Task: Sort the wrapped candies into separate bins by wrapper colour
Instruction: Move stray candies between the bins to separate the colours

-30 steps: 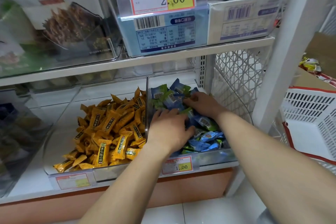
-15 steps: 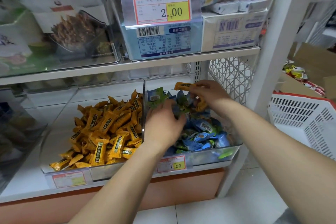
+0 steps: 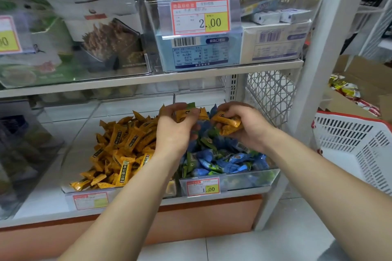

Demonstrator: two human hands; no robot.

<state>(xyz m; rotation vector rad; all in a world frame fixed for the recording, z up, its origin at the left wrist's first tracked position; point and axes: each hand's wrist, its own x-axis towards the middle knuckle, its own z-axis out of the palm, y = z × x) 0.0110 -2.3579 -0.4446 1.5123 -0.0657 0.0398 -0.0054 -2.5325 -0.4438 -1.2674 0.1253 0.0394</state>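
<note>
Both busy: left grip (image 3: 176,131) pinches orange candy (image 3: 191,113); right grip (image 3: 246,125) clutches orange candies (image 3: 228,122).

I have both bare arms stretched forward, angled toward each other so that the hands sit close together, just apart. My left forearm (image 3: 127,197) rises from the bottom left with the wrist straight. My left hand (image 3: 178,131) shows me its back, fingers curled, pinching an orange candy (image 3: 191,113) at the fingertips. My right forearm (image 3: 318,176) comes in from the lower right. My right hand (image 3: 248,127) is turned inward, fingers curled round a few orange candies (image 3: 228,123).
</note>
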